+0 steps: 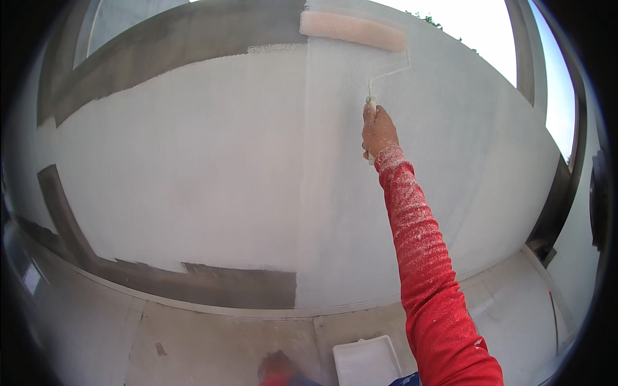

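The right hand [378,130], in a white-speckled red sleeve [426,248], gripped a pale pink paint roller [353,32] at the upper part of the far wall [187,148]. Grey strips [241,286] showed at left. Near, a white tray [367,363] lay right of the blurred left hand [275,365].

Open space left of the right hand [380,132], across the broad wall [193,141]; more to its right, toward the dark upright [550,209]. Red sleeve [428,257] bars a strip from wrist to lower edge. Paint roller [354,31] blocks above. White tray [365,361] occupies floor [225,334] beside the sleeve.
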{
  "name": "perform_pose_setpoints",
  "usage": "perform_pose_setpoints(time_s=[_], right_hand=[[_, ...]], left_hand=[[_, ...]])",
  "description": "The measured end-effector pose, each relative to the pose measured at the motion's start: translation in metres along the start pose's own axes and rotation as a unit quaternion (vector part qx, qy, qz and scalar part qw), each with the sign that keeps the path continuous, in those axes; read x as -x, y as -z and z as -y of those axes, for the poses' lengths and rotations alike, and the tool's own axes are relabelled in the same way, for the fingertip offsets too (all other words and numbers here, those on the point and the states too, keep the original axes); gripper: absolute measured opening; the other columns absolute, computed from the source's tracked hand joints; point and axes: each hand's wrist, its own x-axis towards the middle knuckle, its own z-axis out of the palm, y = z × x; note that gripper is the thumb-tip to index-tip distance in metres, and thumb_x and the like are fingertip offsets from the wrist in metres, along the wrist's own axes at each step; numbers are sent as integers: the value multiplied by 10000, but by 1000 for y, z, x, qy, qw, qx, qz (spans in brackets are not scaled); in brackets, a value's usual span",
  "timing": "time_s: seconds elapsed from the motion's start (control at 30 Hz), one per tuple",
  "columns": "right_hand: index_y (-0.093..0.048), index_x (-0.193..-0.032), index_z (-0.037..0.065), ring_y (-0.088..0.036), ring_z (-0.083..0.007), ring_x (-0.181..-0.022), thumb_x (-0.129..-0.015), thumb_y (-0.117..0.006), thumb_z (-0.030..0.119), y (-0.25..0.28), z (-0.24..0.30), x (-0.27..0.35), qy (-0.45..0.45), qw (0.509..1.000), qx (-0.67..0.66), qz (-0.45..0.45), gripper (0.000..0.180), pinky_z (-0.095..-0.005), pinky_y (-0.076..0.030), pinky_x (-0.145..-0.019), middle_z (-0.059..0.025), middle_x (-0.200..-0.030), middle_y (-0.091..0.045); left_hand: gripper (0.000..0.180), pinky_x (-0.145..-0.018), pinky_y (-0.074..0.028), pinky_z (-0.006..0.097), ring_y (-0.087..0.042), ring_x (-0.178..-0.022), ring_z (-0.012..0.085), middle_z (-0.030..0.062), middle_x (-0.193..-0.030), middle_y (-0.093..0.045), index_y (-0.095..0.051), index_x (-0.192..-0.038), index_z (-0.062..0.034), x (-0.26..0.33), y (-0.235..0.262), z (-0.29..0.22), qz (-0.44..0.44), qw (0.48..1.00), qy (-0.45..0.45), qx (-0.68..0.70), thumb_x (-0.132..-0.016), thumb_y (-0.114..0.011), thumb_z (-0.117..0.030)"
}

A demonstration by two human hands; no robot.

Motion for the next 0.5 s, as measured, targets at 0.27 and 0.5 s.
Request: perform_pose_setpoints(time_s=[0.27,0.5], right_hand=[[-529,-1062,-3,-665,-436,-766,-1092,-389,383,-51,-155,115,-33,999,35,16,412,-523,-493,-683,-247,-838,-668],[-534,-1191,-27,-676,-472,-802,-1087,-411,364,-89,-276,231,-87,987,116,72,424,-543,-510,-678,-272,-834,-680]], left_hand=[[790,-983,-337,767,-373,-1373,561,280,-1581,-330,-459,-1473,-115,-22,-23,6,-47,999,-23,3,-848,-584,-583],[809,-988,-330,769,-332,-1376,577,292,-1582,-301,-423,-1513,-114,-14,-18,-3,-41,998,-34,-38,-862,-579,-568]])
